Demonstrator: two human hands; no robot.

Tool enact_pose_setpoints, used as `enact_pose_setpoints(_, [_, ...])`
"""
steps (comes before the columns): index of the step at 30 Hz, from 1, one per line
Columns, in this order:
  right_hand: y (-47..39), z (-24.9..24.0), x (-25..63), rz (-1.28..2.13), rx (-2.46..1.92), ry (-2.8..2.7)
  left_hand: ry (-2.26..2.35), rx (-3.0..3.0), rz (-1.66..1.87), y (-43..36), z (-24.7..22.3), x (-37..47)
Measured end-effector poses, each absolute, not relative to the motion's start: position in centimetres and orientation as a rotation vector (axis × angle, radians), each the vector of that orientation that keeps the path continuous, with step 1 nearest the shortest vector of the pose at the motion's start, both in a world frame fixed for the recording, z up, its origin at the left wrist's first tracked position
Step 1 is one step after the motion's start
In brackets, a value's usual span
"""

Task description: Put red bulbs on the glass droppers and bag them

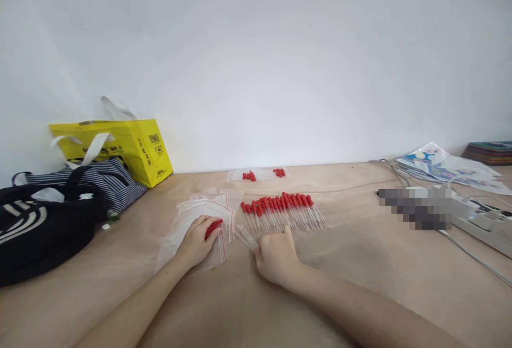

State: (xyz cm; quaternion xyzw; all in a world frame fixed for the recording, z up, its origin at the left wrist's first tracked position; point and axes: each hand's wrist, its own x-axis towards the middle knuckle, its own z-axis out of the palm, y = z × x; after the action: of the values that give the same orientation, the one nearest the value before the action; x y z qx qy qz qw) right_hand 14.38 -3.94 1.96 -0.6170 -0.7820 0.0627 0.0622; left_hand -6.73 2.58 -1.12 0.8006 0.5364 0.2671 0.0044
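Observation:
My left hand [200, 239] rests on a pile of clear zip bags with red seal lines [228, 204], its fingers closed around red rubber bulbs [213, 228]. To its right, my right hand [277, 257] is closed on a few thin clear tubes [246, 236] that point up and left from the fingers. Just beyond the right hand lies a row of droppers [286, 212] side by side, red bulbs away from me and clear tubes towards me. Whether bulbs and tubes in my hands are joined to anything is hidden.
Farther back, a clear bag [264, 174] bears two small groups of loose red bulbs. A yellow bag [120, 145], a striped bag [116, 177] and a black bag [52, 231] stand at left. At right are a power strip [480, 231], cables and printed sheets [448, 164].

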Motion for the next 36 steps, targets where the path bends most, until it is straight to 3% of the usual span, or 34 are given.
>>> enact_pose_setpoints(7, [-5.5,1.5,19.8,0.185,-1.806,-2.413,1.689,2.476,0.809,2.8,-0.8,-6.6])
enact_pose_setpoints(13, [-3.8,1.2,24.6,0.489,-1.614,-2.401,1.644,2.484,0.766,3.0,-0.1,-6.2])
enact_pose_setpoints(23, [-2.7,0.5,25.3,0.548,-1.478,-2.344,1.621,2.456,0.732,3.6,0.4,-6.5])
enact_pose_setpoints(26, [-2.8,0.6,25.2,0.567,-1.495,-2.31,1.642,2.498,0.83,3.4,0.7,-6.3])
enact_pose_setpoints(29, [-2.9,0.6,25.1,0.582,-1.516,-2.279,1.636,2.693,1.146,2.3,1.4,-5.4])
enact_pose_setpoints(32, [-2.8,0.5,25.1,0.617,-1.524,-2.261,1.227,2.864,1.263,0.2,1.9,-3.5])
enact_pose_setpoints(36, [-2.9,0.4,25.2,0.586,-1.513,-2.245,0.741,2.94,0.955,-2.8,1.1,-0.5])
